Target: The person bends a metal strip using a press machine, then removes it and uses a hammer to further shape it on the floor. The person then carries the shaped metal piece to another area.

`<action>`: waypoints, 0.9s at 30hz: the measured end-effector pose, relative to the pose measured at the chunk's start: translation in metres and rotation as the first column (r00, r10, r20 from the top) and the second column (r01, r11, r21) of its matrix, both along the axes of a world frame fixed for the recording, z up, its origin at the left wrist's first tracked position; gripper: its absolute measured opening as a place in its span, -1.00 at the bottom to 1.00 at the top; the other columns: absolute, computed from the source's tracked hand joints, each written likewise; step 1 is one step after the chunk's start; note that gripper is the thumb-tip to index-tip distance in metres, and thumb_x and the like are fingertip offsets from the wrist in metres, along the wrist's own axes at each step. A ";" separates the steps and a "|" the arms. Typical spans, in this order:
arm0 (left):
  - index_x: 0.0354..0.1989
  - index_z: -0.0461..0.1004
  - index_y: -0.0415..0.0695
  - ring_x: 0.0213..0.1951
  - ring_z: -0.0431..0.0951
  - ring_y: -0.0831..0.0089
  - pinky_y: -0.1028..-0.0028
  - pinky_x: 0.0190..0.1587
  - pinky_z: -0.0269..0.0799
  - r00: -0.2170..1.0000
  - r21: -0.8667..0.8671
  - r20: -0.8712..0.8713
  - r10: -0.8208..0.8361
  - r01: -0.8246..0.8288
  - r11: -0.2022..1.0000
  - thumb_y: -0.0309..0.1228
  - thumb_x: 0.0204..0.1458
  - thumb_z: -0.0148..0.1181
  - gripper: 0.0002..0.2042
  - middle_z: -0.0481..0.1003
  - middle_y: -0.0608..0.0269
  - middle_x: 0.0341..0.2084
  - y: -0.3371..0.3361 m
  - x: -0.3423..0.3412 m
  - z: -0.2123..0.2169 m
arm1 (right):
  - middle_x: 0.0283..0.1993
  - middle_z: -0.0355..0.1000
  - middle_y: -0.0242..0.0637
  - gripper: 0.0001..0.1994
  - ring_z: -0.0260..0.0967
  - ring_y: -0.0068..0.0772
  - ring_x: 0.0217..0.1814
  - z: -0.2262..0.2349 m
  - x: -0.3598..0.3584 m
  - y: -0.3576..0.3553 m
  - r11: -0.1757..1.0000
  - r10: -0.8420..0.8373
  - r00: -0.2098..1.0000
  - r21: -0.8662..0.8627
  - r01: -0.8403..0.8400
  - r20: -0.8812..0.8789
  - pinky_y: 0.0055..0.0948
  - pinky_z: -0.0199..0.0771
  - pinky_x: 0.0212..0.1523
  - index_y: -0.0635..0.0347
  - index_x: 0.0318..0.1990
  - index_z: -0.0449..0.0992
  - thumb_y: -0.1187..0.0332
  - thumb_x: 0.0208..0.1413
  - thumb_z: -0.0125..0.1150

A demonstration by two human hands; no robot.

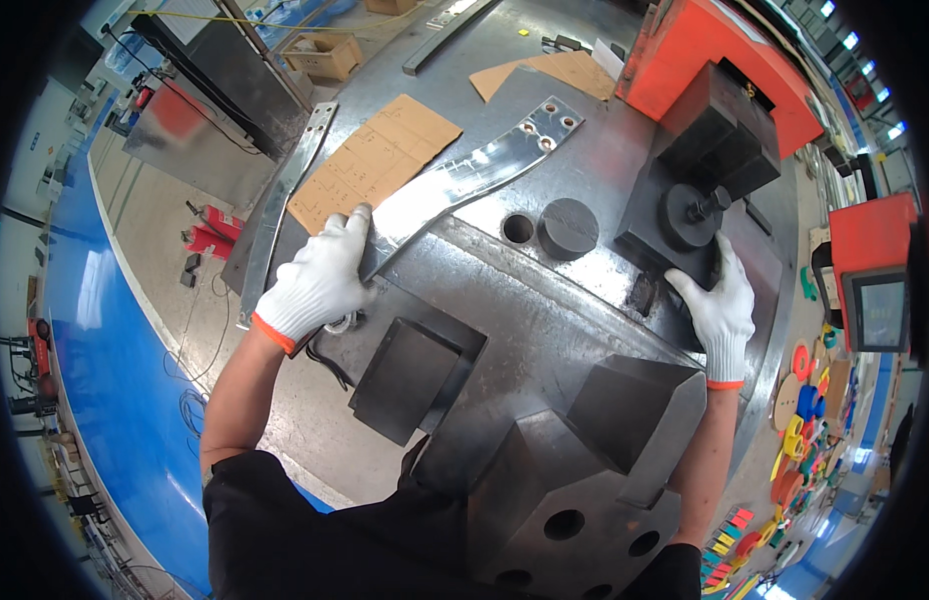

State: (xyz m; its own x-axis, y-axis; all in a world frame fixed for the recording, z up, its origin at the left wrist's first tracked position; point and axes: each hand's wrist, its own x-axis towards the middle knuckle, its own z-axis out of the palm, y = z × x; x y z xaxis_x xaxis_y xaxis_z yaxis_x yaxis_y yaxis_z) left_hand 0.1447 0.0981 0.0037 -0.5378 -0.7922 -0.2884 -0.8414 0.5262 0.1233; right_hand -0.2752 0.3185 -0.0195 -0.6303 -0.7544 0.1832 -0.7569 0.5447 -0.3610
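Note:
My left hand (323, 268), in a white knit glove with an orange cuff, is closed around the near end of a shiny, bent flat metal bar (455, 185). Several holes pierce the bar's far end, which lies out over the steel table. On the right, my gloved right hand (722, 312) grips the near edge of a dark steel block (650, 215), thumb and fingers spread around it. A round disc with a bolt (693, 215) sits on that block. Part of the right fingers is hidden behind the block's edge.
Brown cardboard (375, 165) and a second shiny bar (290, 200) lie left of the held bar. A red machine (720, 75) stands far right. A loose dark cylinder (568, 229) stands beside a table hole. Heavy angled steel blocks (625, 410) sit close to my body.

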 end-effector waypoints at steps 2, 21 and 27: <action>0.52 0.07 -0.32 0.10 0.61 -0.26 0.04 0.14 0.61 1.000 0.078 -0.002 0.017 -0.017 0.997 -0.36 -0.10 0.47 -0.02 0.43 -0.36 0.11 0.002 -0.003 0.003 | 0.34 0.51 0.09 -0.02 0.50 0.11 0.38 -0.001 -0.001 0.000 1.000 -0.004 1.000 -0.001 0.004 0.010 -0.10 0.51 0.37 0.19 0.48 0.36 -0.02 -0.08 0.68; 0.52 0.07 -0.33 0.01 0.62 -0.33 -0.03 0.08 0.63 0.979 0.023 -0.180 -0.099 0.104 0.994 -0.31 -0.06 0.50 -0.03 0.41 -0.39 0.12 0.026 -0.008 -0.005 | 0.37 0.50 0.08 -0.04 0.48 0.03 0.42 -0.009 -0.011 0.004 0.999 -0.014 0.998 -0.035 0.016 0.059 -0.16 0.45 0.45 0.26 0.47 0.37 0.05 -0.07 0.70; 0.54 0.08 -0.35 -0.06 0.62 -0.14 0.06 -0.03 0.61 0.986 -0.067 -0.150 -0.073 0.064 0.996 -0.22 -0.09 0.57 0.04 0.45 -0.20 0.00 0.043 0.015 -0.014 | 0.38 0.50 0.09 -0.03 0.47 0.04 0.43 -0.004 -0.004 -0.001 0.999 -0.006 0.994 -0.041 0.010 0.106 -0.16 0.45 0.45 0.27 0.47 0.37 0.05 -0.08 0.70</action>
State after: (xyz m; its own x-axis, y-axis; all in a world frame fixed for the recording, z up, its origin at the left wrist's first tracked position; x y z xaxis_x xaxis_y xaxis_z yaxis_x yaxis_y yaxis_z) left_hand 0.1593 0.1414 -0.0108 -0.6254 -0.7656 -0.1510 -0.7769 0.5926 0.2129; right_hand -0.2793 0.3173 -0.0230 -0.6537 -0.7425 0.1461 -0.7091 0.5335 -0.4611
